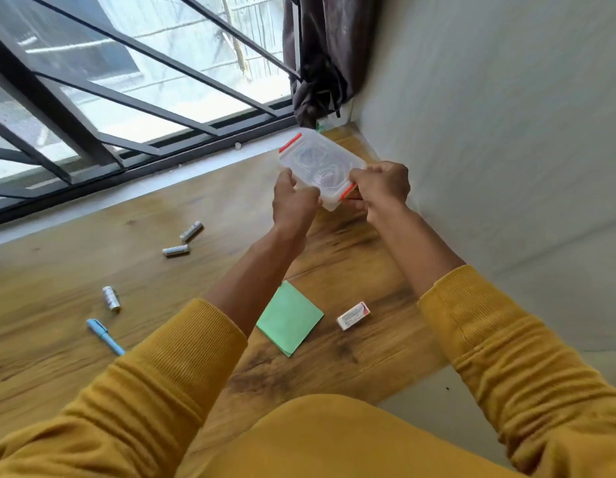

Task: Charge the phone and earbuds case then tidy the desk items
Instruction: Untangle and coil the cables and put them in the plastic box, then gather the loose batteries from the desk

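Both hands' (294, 198) (380, 186) grip holds a clear lidded box (320, 160), contents unclear.

A wooden desk (92, 288) is sitting against a large window (144, 81) crossed by dark metal bars, with daylight pouring through the glass. Right of the window, a dark curtain (323, 56) is hanging bunched beside a plain pale wall (506, 132).

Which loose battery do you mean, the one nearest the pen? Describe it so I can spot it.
On the wooden desk under the barred window, find the blue pen at the left. The battery lies just beyond its cap, alone, pointing roughly away from the person; the other two batteries sit together nearer the window.
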Demonstrator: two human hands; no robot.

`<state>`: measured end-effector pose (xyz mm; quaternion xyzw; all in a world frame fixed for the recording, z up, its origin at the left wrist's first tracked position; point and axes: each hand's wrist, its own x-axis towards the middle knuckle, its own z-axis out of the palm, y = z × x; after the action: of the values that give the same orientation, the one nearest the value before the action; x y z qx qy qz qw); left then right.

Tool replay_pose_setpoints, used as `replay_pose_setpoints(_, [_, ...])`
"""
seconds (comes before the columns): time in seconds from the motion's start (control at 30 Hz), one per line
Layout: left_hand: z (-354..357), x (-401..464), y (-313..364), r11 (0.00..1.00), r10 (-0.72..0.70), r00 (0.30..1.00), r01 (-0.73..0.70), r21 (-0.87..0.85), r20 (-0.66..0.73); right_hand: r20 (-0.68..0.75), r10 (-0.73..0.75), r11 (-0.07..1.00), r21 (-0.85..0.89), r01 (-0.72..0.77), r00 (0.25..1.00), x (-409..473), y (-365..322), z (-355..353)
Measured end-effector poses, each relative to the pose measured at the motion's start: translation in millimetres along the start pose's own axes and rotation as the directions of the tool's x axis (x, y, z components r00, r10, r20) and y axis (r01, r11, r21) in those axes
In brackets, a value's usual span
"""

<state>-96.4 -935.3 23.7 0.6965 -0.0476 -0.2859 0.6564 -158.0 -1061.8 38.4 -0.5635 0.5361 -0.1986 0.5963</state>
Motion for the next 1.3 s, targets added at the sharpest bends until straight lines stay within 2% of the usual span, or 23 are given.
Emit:
replay_pose_setpoints(0.13, [17.3,30.6,-3.6,1.0,-0.007,0.997,0.007,0.001,0.073,-0.054,-0.004,0.999,-0.047,0.002,0.999,21.8,1.6,-1.3])
replay_pose_setpoints(0.27, [32.9,59.7,-5.8,0.996,-0.084,0.988,0.083,0.017,0.129,-0.11,-0.019,0.99,-0.144,0.002,0.994,45.8,-0.4,-4.6])
replay_pose_setpoints(0.43, [44.2,100.0,-29.8,0.994,-0.101,0.976,0.091,0.063,0.19,-0.095,-0.053,0.948,-0.316,0.021,0.994,61.3,-8.1,-16.0])
replay_pose_setpoints(0.6, [45.5,71.5,-18.3,0.992,-0.095,0.975,0.077,0.095,0.202,-0.1,-0.215,0.851,-0.507,0.136,0.972,71.1,10.4,-28.1])
replay_pose_setpoints(0.73, [45.1,45.2,-33.6,0.984,-0.134,0.983,0.117,0.133,0.124,-0.052,-0.409,0.784,-0.531,0.321,0.911,38.2,16.1,-47.0])
replay_pose_setpoints(0.83, [48.1,23.6,-46.7,0.974,-0.116,0.975,0.074,0.213,0.192,-0.056,-0.502,0.749,-0.528,0.401,0.863,19.9,28.9,-66.4])
replay_pose_setpoints(0.93, [54.9,5.5,-53.4,0.958,-0.088,0.959,0.007,0.288,0.27,-0.053,-0.553,0.68,-0.605,0.413,0.832,-2.7,45.5,-84.5])
replay_pose_setpoints(1.0, [62.2,-5.1,-53.4,0.932,-0.062,0.944,-0.061,0.357,0.324,-0.033,-0.559,0.603,-0.702,0.379,0.828,-14.3,57.9,-95.4])
replay_pose_setpoints(1.07, [70.7,-19.4,-48.9,0.906,-0.04,0.929,-0.121,0.405,0.367,0.008,-0.51,0.543,-0.773,0.329,0.86,-20.5,68.7,-101.2])
replay_pose_setpoints(1.17, [80.4,-32.0,-50.3,0.892,-0.024,0.919,-0.158,0.424,0.394,0.04,-0.435,0.574,-0.758,0.311,0.899,-27.2,76.9,-106.0])
replay_pose_setpoints(1.3, [81.4,-41.3,-51.2,0.92,-0.047,0.921,-0.112,0.377,0.387,-0.021,-0.413,0.666,-0.689,0.286,0.911,-29.3,76.9,-107.9])
